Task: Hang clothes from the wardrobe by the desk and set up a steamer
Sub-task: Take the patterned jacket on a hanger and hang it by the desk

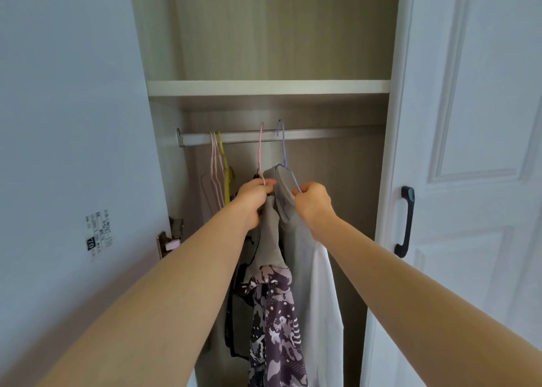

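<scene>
Inside the open wardrobe a metal rail [322,134] carries several hangers. My left hand [253,199] is closed around the lower part of a pink hanger [260,152] that holds a grey garment with a purple patterned piece [278,322] below it. My right hand [312,205] grips the shoulder wire of a lilac hanger [283,149], which carries a white garment [319,298]. Both hooks sit over the rail. No steamer is visible.
Empty pink and yellow hangers [218,169] hang at the rail's left end. A shelf [268,87] runs above the rail. The white door [469,181] with a black handle [406,222] stands open on the right; the left door bears a label [98,231].
</scene>
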A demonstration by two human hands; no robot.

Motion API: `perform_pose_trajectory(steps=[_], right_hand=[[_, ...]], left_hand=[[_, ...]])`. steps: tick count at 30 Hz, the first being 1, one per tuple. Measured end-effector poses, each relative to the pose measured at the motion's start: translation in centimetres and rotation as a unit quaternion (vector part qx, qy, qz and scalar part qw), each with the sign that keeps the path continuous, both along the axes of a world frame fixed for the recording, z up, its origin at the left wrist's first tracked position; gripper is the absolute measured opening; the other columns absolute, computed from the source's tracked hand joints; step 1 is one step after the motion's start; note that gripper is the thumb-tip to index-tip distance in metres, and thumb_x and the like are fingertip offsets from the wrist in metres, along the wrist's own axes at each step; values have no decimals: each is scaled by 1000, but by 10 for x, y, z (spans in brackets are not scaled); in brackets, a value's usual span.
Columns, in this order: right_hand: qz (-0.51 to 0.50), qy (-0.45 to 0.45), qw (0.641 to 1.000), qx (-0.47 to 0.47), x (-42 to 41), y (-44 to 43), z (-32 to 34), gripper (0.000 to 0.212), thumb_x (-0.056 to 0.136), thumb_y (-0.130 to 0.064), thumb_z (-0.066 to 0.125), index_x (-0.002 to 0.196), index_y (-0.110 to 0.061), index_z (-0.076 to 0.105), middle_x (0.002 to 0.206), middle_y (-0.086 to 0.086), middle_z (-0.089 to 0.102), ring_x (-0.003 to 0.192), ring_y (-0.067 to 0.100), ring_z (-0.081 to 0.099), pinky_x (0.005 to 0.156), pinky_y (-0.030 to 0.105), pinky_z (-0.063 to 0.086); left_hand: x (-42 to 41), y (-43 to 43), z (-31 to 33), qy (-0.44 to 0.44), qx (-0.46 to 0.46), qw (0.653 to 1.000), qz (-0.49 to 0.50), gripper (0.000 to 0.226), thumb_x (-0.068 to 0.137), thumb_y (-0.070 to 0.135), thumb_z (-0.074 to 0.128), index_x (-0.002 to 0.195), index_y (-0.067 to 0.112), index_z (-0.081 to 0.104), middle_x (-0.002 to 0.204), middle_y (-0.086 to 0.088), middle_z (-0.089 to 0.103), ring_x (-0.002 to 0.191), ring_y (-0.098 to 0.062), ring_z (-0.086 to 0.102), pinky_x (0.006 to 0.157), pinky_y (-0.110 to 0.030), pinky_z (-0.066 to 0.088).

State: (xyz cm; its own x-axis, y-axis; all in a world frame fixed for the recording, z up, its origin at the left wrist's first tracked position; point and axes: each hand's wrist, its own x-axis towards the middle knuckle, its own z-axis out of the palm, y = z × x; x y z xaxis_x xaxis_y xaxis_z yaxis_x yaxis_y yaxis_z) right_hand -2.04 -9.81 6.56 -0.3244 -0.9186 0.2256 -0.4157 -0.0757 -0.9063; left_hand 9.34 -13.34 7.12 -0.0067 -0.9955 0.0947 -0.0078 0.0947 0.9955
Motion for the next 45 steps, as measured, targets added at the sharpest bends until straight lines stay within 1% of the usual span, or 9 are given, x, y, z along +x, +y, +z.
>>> perform_pose_trajectory(steps=[2, 7, 15, 19, 22, 29, 32, 38, 45], right_hand=[[-7, 1, 1000, 8, -3, 10, -10, 18, 97, -11, 43, 83, -6, 54, 72, 5, 47, 56, 16, 39, 47, 24, 31], [-25, -6, 999, 33, -13, 42, -38, 19, 96, -11, 42, 99, -1, 58, 87, 10, 54, 62, 16, 44, 50, 24, 36], [-63, 12, 997, 47, -16, 122, -69, 22, 96, -13, 42, 98, 1, 58, 87, 9, 54, 68, 17, 45, 58, 28, 41], [-78, 17, 996, 46, -10, 172, -71, 25, 97, -12, 37, 99, -3, 59, 89, 6, 55, 62, 13, 43, 52, 24, 37], [-83, 11, 996, 43, -3, 212, -65, 26, 97, -12, 36, 104, -4, 60, 85, 7, 56, 63, 16, 45, 52, 27, 40], [-124, 30, 992, 24, 24, 311, -52, 31, 95, -10, 41, 101, 14, 58, 72, 15, 50, 61, 17, 40, 53, 26, 35], [-132, 35, 990, 16, 37, 354, -50, 30, 97, -14, 42, 98, 9, 61, 89, 20, 63, 67, 19, 49, 62, 29, 43], [-147, 23, 989, -1, 64, 441, -40, 19, 98, -16, 45, 92, -12, 62, 91, 5, 62, 73, 14, 52, 59, 22, 40], [-170, 44, 985, -5, 95, 538, -36, 22, 98, -18, 46, 106, -9, 65, 95, 0, 60, 72, 4, 50, 58, 15, 37]], left_hand=[[1, 10, -12, 3, 12, 1000, -10, 24, 99, 12, 46, 118, 10, 61, 96, -4, 62, 81, -13, 57, 60, -22, 45], [1, 43, -43, -1, 54, 998, -23, 20, 97, 14, 50, 108, 17, 66, 116, -12, 64, 108, -27, 60, 88, -37, 51], [2, 109, -64, 87, 130, 988, -12, 16, 92, 11, 57, 96, 11, 72, 104, -6, 72, 109, -24, 62, 102, -41, 45], [2, 155, -62, 133, 163, 978, -17, 18, 91, 23, 60, 97, 12, 73, 92, 3, 75, 107, -15, 61, 102, -35, 44], [4, 195, -55, 155, 177, 972, -25, 18, 88, 24, 64, 99, 13, 72, 97, 1, 74, 107, -16, 60, 93, -33, 47], [13, 290, -54, 177, 162, 970, -35, 13, 87, 21, 63, 90, 11, 71, 104, -9, 73, 96, -20, 62, 93, -39, 51], [27, 328, -59, 173, 147, 973, -46, 14, 86, 19, 63, 78, 13, 73, 103, -13, 72, 84, -20, 53, 81, -35, 49], [62, 417, -55, 239, 124, 952, -144, 18, 97, 11, 49, 114, 13, 56, 93, -4, 76, 76, -13, 52, 63, -23, 38], [99, 508, -56, 220, 115, 944, -216, 9, 98, 9, 44, 104, 13, 49, 100, -8, 74, 93, -19, 67, 67, -27, 44]])
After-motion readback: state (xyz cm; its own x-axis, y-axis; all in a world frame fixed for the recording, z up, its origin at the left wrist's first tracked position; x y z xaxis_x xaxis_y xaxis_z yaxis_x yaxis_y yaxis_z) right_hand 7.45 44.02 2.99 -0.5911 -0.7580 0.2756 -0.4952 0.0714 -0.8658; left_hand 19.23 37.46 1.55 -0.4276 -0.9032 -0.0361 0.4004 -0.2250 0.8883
